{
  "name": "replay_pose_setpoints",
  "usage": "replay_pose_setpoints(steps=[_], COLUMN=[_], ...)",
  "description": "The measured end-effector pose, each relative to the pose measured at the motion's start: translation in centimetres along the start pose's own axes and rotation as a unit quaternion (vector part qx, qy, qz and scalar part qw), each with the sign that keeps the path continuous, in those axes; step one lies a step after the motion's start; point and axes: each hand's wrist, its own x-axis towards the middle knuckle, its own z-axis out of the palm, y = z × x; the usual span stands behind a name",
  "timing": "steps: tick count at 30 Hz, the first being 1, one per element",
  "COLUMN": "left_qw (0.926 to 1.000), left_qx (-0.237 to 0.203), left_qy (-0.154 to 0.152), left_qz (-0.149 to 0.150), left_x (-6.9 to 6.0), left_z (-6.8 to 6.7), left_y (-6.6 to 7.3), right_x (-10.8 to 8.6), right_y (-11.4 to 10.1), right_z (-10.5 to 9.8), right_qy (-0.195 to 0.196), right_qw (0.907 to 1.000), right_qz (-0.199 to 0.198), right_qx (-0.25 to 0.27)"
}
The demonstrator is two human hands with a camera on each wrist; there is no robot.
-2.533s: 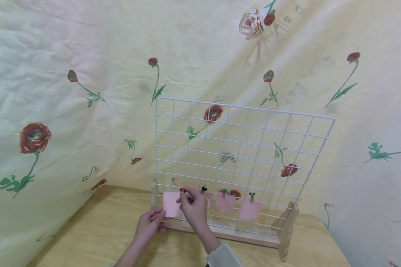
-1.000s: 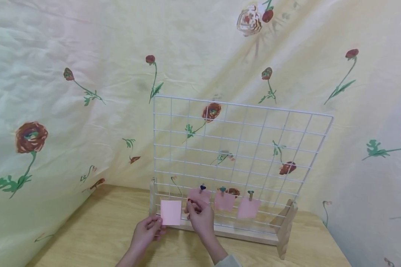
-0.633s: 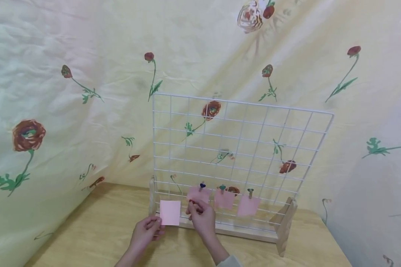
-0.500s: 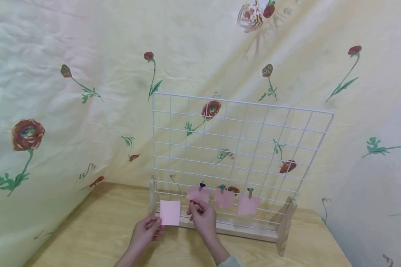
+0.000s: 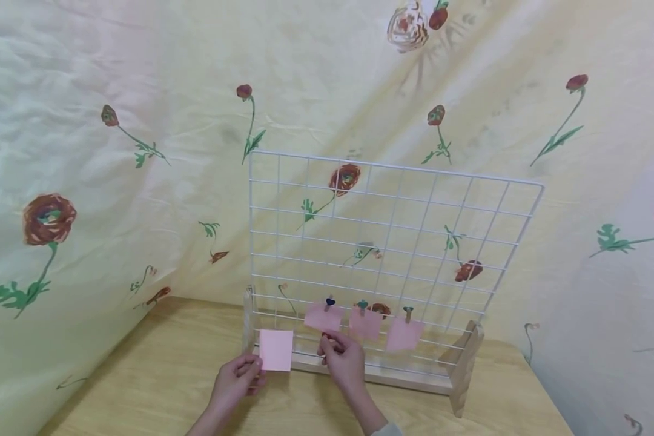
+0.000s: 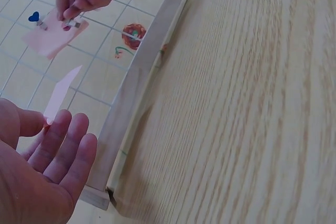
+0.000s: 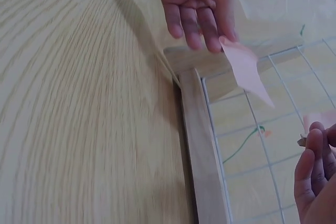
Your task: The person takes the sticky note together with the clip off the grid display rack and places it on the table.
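A person's left grip (image 5: pixel 237 378) pinches a pink paper (image 5: pixel 275 350) at its lower left edge, thumb against finger, probably to leave its face and top uncovered; the sheet stands up and right of that grip, before a white wire grid (image 5: pixel 398 168). The right grip (image 5: pixel 344 357) pinches a small clip (image 6: pixel 75 23) between its fingertips, likely to leave the clip's far end free. Above and beyond the right grip, three pegged sheets (image 5: pixel 406 334) hang from the grid, whose wooden stand (image 5: pixel 465 369) apparently holds it upright on the worktop (image 5: pixel 152 363) beneath both grips.
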Motion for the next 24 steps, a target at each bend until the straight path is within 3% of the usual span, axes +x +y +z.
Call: replay_pose_setpoints(steps=[3,7,11,24], left_qw=[1.0,0.9999,0.9999,0.9998], left_qx=[0.003,0.008,0.009,0.011], left_qy=[0.004,0.009,0.012,0.017], left_qz=[0.001,0.003,0.001,0.004], left_x=[-0.1,-0.2,-0.3,-0.6], left_z=[0.0,0.1,0.1,0.0], left_y=[0.0,0.1,0.0,0.4], right_x=[-0.3,0.1,0.5,0.5], right_y=[-0.4,0.9,2.0,2.1], right_z=[-0.9,-1.7,-2.4,-3.9], right_qy=[-0.002,0.006,0.016,0.028], right_qw=[1.0,0.9999,0.9998,0.9993], right_qz=[-0.009,-0.015,-0.001,0.027], right_qx=[0.003,-0.005,-0.013,-0.003])
